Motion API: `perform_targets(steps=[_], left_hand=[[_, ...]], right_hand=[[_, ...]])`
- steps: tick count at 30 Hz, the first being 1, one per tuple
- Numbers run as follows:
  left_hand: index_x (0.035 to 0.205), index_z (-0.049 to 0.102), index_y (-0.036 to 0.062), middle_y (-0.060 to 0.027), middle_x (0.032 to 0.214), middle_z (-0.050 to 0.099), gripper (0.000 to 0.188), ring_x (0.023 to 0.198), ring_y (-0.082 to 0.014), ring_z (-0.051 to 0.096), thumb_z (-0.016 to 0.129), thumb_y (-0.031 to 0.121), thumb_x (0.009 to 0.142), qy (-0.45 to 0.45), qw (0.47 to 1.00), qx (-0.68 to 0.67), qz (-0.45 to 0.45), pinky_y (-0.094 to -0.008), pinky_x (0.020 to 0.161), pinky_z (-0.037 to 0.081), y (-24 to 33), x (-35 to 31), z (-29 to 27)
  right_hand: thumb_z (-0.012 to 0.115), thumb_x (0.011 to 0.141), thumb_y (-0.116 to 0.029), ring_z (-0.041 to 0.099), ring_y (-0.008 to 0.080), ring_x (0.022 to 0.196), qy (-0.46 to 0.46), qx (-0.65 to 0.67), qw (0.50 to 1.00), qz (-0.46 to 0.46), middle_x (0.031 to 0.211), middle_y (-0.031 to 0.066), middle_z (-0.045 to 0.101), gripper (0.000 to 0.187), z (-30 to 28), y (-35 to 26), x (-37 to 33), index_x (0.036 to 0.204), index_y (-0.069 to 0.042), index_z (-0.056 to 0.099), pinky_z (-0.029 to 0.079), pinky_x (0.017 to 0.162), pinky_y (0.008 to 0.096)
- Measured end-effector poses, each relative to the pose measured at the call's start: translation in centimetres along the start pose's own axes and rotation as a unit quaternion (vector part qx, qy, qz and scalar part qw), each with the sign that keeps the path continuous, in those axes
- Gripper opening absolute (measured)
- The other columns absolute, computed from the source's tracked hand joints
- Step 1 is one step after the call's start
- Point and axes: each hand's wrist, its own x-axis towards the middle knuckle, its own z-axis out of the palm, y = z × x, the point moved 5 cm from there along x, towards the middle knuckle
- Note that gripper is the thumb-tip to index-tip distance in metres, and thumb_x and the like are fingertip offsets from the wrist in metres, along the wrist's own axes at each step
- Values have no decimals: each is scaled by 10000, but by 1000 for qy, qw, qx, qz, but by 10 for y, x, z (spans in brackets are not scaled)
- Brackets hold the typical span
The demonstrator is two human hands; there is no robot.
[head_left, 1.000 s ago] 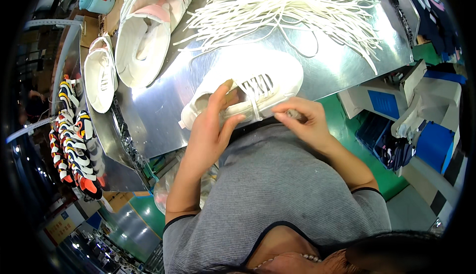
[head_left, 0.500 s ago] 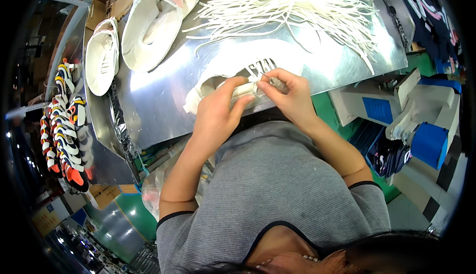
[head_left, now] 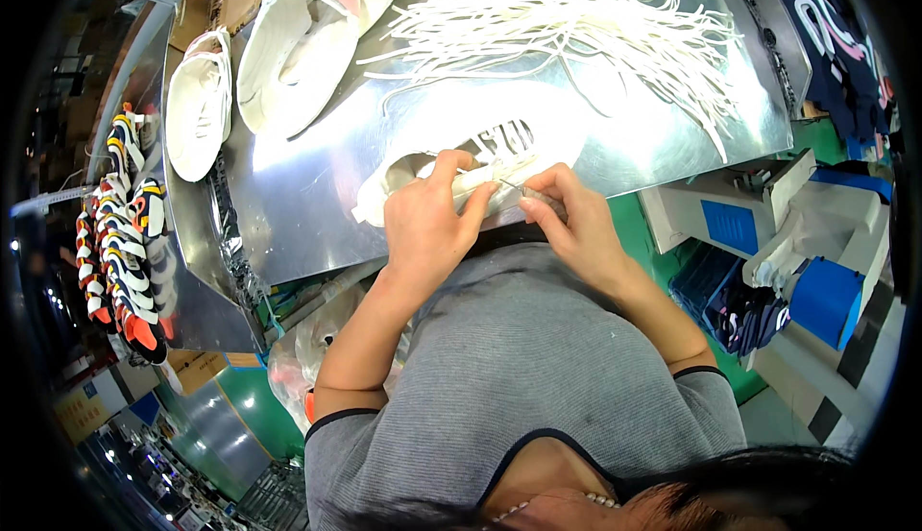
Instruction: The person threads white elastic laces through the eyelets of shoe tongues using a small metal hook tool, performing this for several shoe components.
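A white shoe lies at the near edge of the metal table, its toe pointing right and its heel left. White lace runs in rows across its front. My left hand grips the shoe's near side by the opening, thumb and forefinger pinching the edge by the eyelets. In my right hand is a slim hook-like tool with a thin metal shaft. Its tip meets the shoe's edge beside my left thumb. Most of its handle is hidden in my fingers, and the exact tip is too small to make out.
A heap of loose white laces spreads over the far side of the metal table. White shoes stand at the far left. Striped shoes line a rack on the left. Grey and blue bins stand at right.
My right hand has come down and slightly right, drawing the tool nearer to me, its tip now at the shoe's near edge. My left hand keeps its grip on the shoe.
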Motion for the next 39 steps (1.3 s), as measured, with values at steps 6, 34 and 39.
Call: perform_targets(steps=[6,34,39], left_hand=[[1030,631,45,-134,844,722,275,666,-299,695,789,170,843,-12,999,0,47,-358,581,507,-2,4,3],[1124,621,6,-130,762,630,279,657,-304,608,704,18,858,-33,981,-38,186,-390,596,471,9,-13,6],[1136,617,-3,-173,943,707,273,792,-342,681,705,26,879,-60,988,-27,137,-381,678,521,12,-17,7]], right_hand=[[657,956,-138,674,246,658,-10,-12,1000,-12,760,142,658,183,-1,3,10,951,15,556,508,610,341],[613,965,-202,639,398,678,-7,-100,995,-16,734,181,638,206,11,-3,8,943,-15,529,488,612,436],[616,966,-222,643,398,710,-26,-90,995,-36,747,191,637,222,8,-7,12,952,-12,542,490,635,452]])
